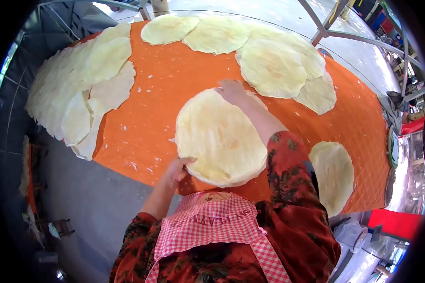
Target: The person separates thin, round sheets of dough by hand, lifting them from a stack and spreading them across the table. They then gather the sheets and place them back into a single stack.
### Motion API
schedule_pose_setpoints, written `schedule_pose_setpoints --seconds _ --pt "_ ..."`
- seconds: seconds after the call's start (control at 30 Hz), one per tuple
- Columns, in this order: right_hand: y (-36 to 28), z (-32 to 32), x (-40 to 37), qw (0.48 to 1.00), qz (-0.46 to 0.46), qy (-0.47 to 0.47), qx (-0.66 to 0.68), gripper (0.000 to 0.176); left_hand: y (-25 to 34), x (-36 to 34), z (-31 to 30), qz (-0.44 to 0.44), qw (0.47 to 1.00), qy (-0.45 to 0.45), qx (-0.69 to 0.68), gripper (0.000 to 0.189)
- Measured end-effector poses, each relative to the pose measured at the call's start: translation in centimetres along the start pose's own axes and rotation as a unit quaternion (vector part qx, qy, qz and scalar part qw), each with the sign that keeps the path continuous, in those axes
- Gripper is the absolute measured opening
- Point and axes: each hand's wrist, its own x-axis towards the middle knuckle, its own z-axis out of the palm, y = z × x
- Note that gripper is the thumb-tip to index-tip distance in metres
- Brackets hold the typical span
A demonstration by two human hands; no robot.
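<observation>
A stack of round, pale flatbreads (219,139) lies on the orange cloth (160,104) close to my body. My left hand (178,169) grips the stack's lower left edge, thumb on top and fingers under or beside it. My right hand (231,90) rests at the stack's far edge with the palm down; its fingers look extended, and nothing shows in them. Another single round sheet (332,177) lies to the right of my right arm, partly behind the sleeve.
Overlapping sheets (80,75) cover the left end of the cloth, some hanging over its edge. More round sheets (271,68) lie along the far side. Metal frame bars (363,41) stand beyond the table. A red item (394,224) is at the lower right.
</observation>
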Motion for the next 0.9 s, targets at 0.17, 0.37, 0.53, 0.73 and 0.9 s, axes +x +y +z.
schedule_pose_setpoints --seconds 0.17,0.37,0.53,0.73,0.9 --pt "-0.3 2.6 0.6 0.998 -0.005 -0.046 -0.038 0.043 -0.5 0.2 -0.2 0.02 0.999 0.021 -0.017 0.049" --pt "1.6 4.9 -2.8 0.996 -0.045 0.024 -0.079 0.045 -0.5 0.6 -0.2 0.006 1.0 0.024 -0.004 0.05" --pt "-0.3 0.5 -4.2 0.97 -0.03 0.225 -0.082 0.046 -0.2 0.3 0.1 0.03 0.999 0.035 0.006 0.052" --pt "2.4 -1.6 -22.7 0.824 0.242 0.353 0.372 0.04 -0.7 0.7 -0.8 0.022 0.999 -0.017 -0.015 0.052" --pt "1.2 8.2 -32.6 0.575 0.305 0.397 0.647 0.052 -0.1 0.4 -0.6 0.012 0.998 -0.057 -0.027 0.055"
